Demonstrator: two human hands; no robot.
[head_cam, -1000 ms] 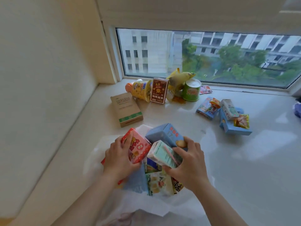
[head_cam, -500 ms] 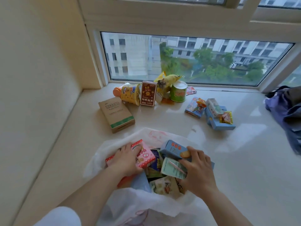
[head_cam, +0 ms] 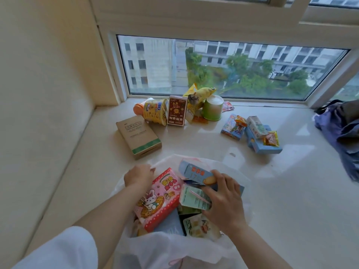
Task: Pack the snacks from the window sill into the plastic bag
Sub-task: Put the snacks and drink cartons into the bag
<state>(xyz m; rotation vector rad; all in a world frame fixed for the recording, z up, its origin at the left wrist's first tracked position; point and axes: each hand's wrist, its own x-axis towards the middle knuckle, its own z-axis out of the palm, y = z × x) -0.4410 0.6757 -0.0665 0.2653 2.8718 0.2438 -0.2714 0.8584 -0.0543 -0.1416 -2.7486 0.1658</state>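
left hand point(head_cam: 138, 176): clenched on rim of white plastic bag point(head_cam: 233, 171) | right hand point(head_cam: 223, 200): grasping pale green drink carton point(head_cam: 193, 198) | window sill point(head_cam: 291, 191): brown cardboard box point(head_cam: 138, 135)

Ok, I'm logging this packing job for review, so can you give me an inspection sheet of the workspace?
Surface: pale window sill, glossy.
Job's things: plastic bag open, holding pink box, blue box, small carton. Unpacked: brown box, green cup, yellow tub.
Clutter: dark cloth at right.
Hands: left hand grips the bag's rim; right hand rests on the small carton.
Cables: nothing seen.
Surroundings: window, buildings and trees outside.
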